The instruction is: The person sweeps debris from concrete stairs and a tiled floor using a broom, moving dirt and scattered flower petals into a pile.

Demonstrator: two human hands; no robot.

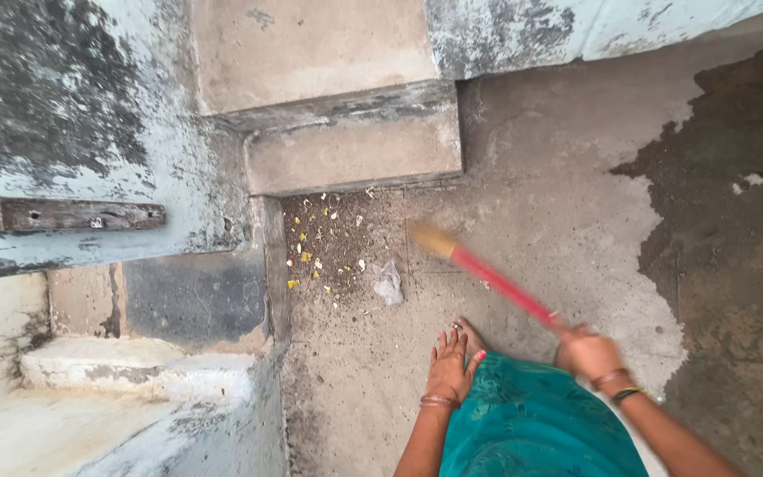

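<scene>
View from above, looking down at a concrete floor in an outdoor corner.

At far left, a pale blue wall with dark mould stains carries a short wooden strip fixed flat to it. Below it sits a low whitewashed ledge.

Left of centre, a concrete step juts out from the wall. In the angle at its foot lies a patch of dirt with yellow flecks, and just right of that a crumpled grey scrap. The debris sits tight in the corner, where step and wall hem it in.

Lower centre, the person's left hand rests flat, fingers spread, on a green skirt, holding nothing but pressing the cloth, probably to keep it off the ground. A bangle circles the wrist. A bare toe shows just above the fingertips.

Right of it, the right hand is closed around the end of a broom. Its red handle slants up and left, and its tan head, blurred by motion, lies on the floor near the scrap and the dirt, angled towards the corner. Bangles ring this wrist too.

At far right, a large dark wet stain spreads over the floor, well apart from the broom head.
</scene>
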